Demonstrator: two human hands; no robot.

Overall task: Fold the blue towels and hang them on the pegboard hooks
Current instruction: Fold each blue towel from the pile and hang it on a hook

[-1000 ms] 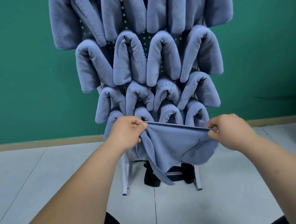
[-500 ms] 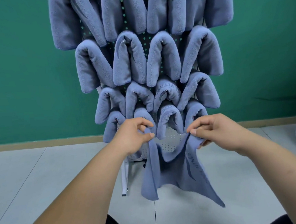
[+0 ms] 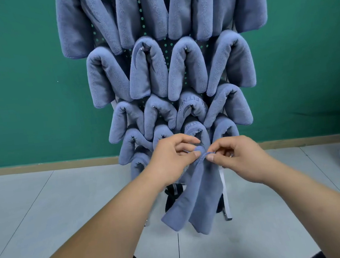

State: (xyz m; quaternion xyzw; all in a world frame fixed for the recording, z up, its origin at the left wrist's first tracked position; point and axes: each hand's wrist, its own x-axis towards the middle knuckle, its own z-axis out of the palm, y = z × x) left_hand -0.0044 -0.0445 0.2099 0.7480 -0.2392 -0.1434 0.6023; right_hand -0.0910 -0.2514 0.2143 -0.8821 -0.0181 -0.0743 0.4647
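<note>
Left hand (image 3: 172,158): thumb and fingers pinch the top fold of the blue towel (image 3: 195,199) | towel: doubled, hanging before the lower edge of the pegboard (image 3: 164,49), beneath the hung towels (image 3: 148,72) | right hand (image 3: 237,159): pinches the same fold.

The loose towel (image 3: 195,195) is soft blue cloth with a short fleecy pile, matt, with a thin stitched hem along its edge. The hanging towels (image 3: 148,72) are of the same plush cloth, and one carries letters pressed into the pile. The pegboard (image 3: 164,45) behind them looks dark and matt, pierced with small holes. Its leg (image 3: 223,186) looks like smooth, pale painted metal. The floor (image 3: 47,204) is smooth grey tile with a faint sheen. The wall (image 3: 23,81) is matt green, and the skirting (image 3: 53,166) looks like wood.
</note>
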